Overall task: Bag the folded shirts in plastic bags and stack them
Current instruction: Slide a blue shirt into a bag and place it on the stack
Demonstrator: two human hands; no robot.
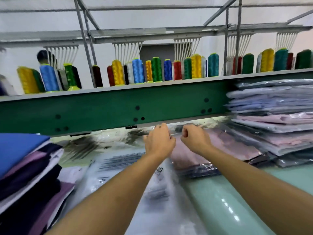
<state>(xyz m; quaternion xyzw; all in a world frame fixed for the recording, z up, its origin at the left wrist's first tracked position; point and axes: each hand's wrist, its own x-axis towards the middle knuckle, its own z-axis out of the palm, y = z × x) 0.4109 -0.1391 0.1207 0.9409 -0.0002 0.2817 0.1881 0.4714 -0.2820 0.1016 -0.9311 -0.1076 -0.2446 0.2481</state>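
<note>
A folded pink shirt in a clear plastic bag (225,146) lies on the pale green table (220,197), on top of another bagged dark shirt. My left hand (159,141) and my right hand (194,139) reach forward side by side and pinch the bag's far open edge just under the green beam. A pile of empty clear plastic bags (118,160) with printed text lies left of it. Unbagged folded shirts (25,167), blue, purple, dark and white, are stacked at the left. A tall stack of bagged shirts (274,119) stands at the right.
A green machine beam (110,107) runs across just above my hands. On top of it stand several coloured thread cones (138,71) under a metal frame. A person's head shows behind the cones at the far left.
</note>
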